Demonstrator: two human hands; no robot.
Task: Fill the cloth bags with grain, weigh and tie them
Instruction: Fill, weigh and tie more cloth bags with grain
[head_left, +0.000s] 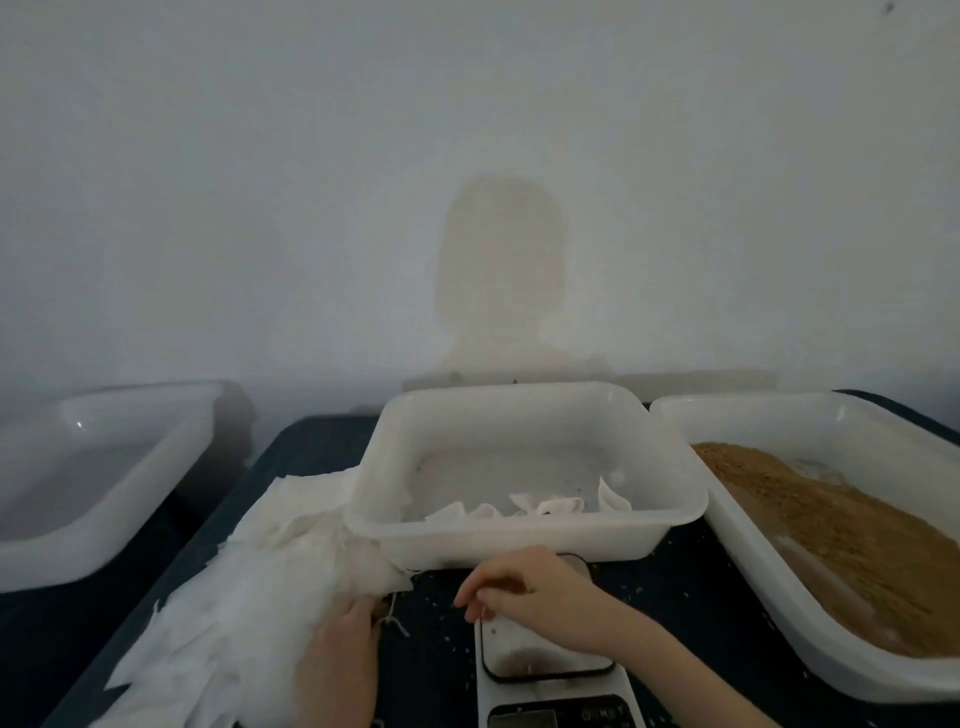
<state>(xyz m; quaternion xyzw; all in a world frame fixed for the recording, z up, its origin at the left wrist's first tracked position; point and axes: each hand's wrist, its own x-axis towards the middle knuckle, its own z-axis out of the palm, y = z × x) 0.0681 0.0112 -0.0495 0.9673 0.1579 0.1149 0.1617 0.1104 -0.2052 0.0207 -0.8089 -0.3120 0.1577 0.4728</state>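
Observation:
A heap of empty white cloth bags (249, 597) lies at the left on the dark table. My left hand (340, 660) rests on the heap's right edge, fingers at a bag's drawstring (395, 621). My right hand (524, 592) hovers over the small white scale (545, 670), fingers curled and pinched together; what they hold is too blurred to tell. A white tub (524, 530) behind the scale holds a few white bags. At the right a white tub (769, 566) holds brown grain (852, 535).
Another white tub (93, 525) stands at the far left, its contents blurred. Loose grains are scattered over the dark table (436, 660) around the scale. A pale wall rises close behind the tubs.

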